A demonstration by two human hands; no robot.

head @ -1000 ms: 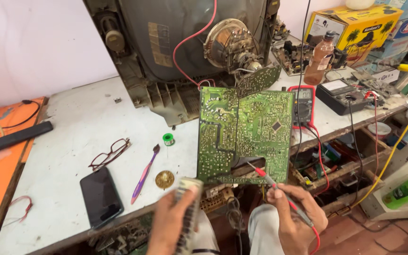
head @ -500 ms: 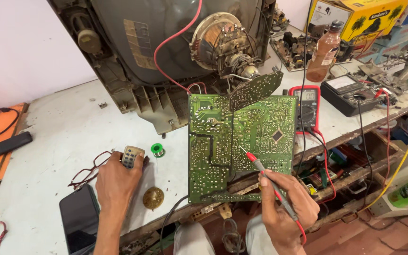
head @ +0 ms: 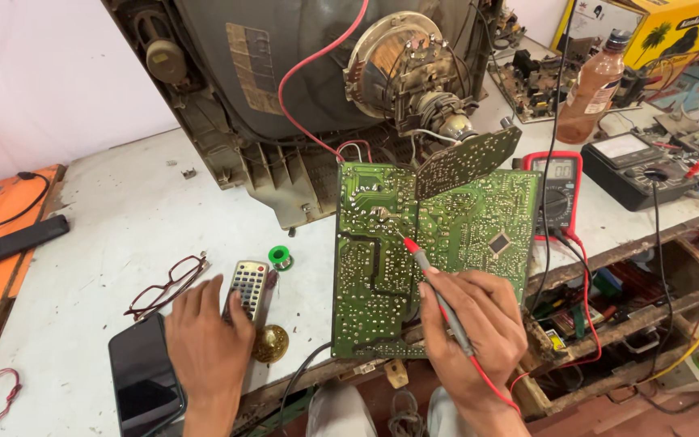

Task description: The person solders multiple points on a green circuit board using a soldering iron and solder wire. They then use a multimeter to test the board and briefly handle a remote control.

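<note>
- Head view, from the left edge of the white tabletop (head: 99, 243): a black phone (head: 143, 380) lies at the front edge, red-framed glasses (head: 165, 285) just behind it.
- Left hand (head: 204, 344) rests flat, fingers loosely spread over the lower end of a grey remote control (head: 248, 287); it clamps nothing.
- Green circuit board (head: 430, 259) stands tilted at the front edge, right of the remote.
- Right hand (head: 471, 332) is closed around a red probe (head: 438, 287), tip touching the board.
- Red multimeter (head: 556, 194) lies beside the board.

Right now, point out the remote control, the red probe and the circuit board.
remote control (head: 248, 289), head view, on its keypad.
red probe (head: 434, 287), head view, on its grey shaft.
circuit board (head: 374, 267), head view, on its green solder side.
</note>
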